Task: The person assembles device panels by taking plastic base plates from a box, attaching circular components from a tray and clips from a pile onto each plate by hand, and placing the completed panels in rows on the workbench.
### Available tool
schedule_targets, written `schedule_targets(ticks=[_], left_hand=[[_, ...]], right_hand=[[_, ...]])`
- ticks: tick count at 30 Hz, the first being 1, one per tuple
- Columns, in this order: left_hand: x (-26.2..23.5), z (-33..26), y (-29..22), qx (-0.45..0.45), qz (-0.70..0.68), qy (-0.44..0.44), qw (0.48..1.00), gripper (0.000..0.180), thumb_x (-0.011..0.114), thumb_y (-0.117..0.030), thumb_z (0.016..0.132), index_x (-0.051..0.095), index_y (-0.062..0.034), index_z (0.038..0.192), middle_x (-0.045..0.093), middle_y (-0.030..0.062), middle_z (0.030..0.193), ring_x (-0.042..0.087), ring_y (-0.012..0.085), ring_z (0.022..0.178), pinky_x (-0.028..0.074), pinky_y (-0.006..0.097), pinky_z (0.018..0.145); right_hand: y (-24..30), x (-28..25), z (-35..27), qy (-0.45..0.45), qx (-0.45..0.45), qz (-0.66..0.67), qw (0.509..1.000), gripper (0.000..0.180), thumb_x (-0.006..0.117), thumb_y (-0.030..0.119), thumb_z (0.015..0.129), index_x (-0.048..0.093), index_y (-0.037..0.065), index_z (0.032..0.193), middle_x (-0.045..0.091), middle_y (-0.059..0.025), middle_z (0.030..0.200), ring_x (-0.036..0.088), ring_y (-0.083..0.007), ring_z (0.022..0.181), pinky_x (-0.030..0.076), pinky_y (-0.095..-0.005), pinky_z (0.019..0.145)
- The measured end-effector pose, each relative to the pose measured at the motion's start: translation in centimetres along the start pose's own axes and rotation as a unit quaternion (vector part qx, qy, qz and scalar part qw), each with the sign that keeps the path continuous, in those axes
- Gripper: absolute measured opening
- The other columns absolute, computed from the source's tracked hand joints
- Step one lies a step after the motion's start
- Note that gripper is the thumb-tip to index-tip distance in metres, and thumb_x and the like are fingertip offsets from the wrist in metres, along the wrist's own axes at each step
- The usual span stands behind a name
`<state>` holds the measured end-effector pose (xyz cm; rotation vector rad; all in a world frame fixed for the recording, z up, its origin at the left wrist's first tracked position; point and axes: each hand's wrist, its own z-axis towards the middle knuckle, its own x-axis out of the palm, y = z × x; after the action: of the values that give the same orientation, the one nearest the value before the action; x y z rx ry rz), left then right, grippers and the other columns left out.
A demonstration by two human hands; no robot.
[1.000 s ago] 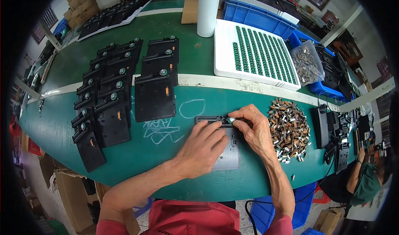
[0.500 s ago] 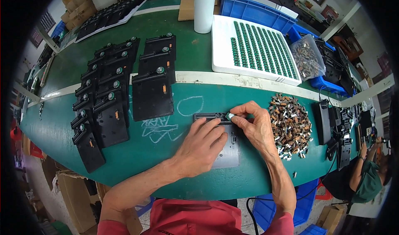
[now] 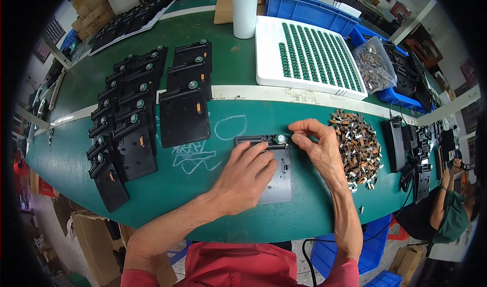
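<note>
A dark plastic panel [image 3: 276, 188] lies on the green bench in front of me, with a black hinge-like bar along its far edge. My left hand [image 3: 244, 178] rests over its left part, fingers stretched across the bar and panel. At the bar's right end sits a round silver-and-green piece [image 3: 280, 139]. Just right of that piece is my right hand [image 3: 318, 144], off the panel, with thumb and forefinger slightly apart and nothing visible between them. The palm side of my left hand is hidden.
Overlapping black panels [image 3: 184, 117] with round pieces stand in rows at the left. A heap of small brown-and-white parts [image 3: 357, 150] lies right of my right hand. Beyond are a white foam tray [image 3: 269, 64] of green pieces, a white cylinder [image 3: 245, 13] and a bag of parts [image 3: 374, 66].
My right thumb and forefinger have let go of the round piece and moved slightly right, uncovering it. My left hand stays on the panel.
</note>
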<state>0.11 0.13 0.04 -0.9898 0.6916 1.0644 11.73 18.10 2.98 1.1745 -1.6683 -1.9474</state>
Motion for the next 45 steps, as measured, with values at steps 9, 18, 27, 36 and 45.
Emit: schedule_targets(ticks=[9, 18, 27, 36, 45], left_hand=[[-0.2, -0.1, -0.1, 0.004, 0.005, -0.008, 1.000, 0.030, 0.066, -0.005, 0.080, 0.064, 0.0027, 0.109, 0.057, 0.0163, 0.118, 0.048, 0.0328, 0.123, 0.033, 0.051, 0.106], [-0.4, -0.1, -0.1, 0.004, 0.005, 0.002, 1.000, 0.031, 0.066, -0.005, 0.080, 0.065, 0.0036, 0.109, 0.058, 0.0167, 0.118, 0.050, 0.0327, 0.122, 0.034, 0.053, 0.105], [0.1, -0.1, 0.0, 0.012, 0.011, -0.003, 1.000, 0.032, 0.062, -0.004, 0.078, 0.063, 0.0054, 0.109, 0.057, 0.0183, 0.119, 0.048, 0.0338, 0.123, 0.032, 0.054, 0.106], [-0.2, 0.0, -0.1, 0.010, 0.016, 0.003, 1.000, 0.034, 0.068, -0.004, 0.078, 0.064, 0.0041, 0.111, 0.057, 0.0170, 0.119, 0.049, 0.0336, 0.123, 0.034, 0.054, 0.106], [0.0, -0.3, -0.1, 0.011, 0.018, 0.004, 1.000, 0.034, 0.067, -0.004, 0.078, 0.064, 0.0042, 0.112, 0.057, 0.0174, 0.120, 0.048, 0.0341, 0.124, 0.033, 0.054, 0.106]], right_hand=[[-0.3, 0.5, -0.5, 0.012, -0.008, -0.003, 1.000, 0.018, 0.069, 0.001, 0.081, 0.070, -0.002, 0.098, 0.065, -0.0091, 0.090, 0.061, -0.0163, 0.082, 0.050, -0.0301, 0.073], [2.1, -5.6, 1.5, -0.030, -0.073, -0.197, 0.977, 0.020, 0.065, 0.000, 0.082, 0.069, -0.003, 0.100, 0.070, -0.0152, 0.083, 0.067, -0.0214, 0.077, 0.053, -0.0341, 0.073], [0.5, -6.3, 2.4, -0.008, -0.098, -0.489, 0.867, 0.024, 0.070, 0.001, 0.072, 0.071, 0.005, 0.096, 0.066, -0.0124, 0.097, 0.061, -0.0321, 0.096, 0.052, -0.0448, 0.078], [-1.0, -6.5, 2.5, -0.001, -0.099, -0.512, 0.853, 0.013, 0.068, 0.000, 0.072, 0.069, 0.006, 0.083, 0.062, -0.0108, 0.089, 0.060, -0.0308, 0.092, 0.052, -0.0433, 0.075], [-1.3, -6.4, 1.6, -0.009, -0.131, -0.500, 0.856, 0.012, 0.069, 0.001, 0.073, 0.067, 0.005, 0.084, 0.063, -0.0105, 0.088, 0.060, -0.0307, 0.090, 0.051, -0.0437, 0.075]])
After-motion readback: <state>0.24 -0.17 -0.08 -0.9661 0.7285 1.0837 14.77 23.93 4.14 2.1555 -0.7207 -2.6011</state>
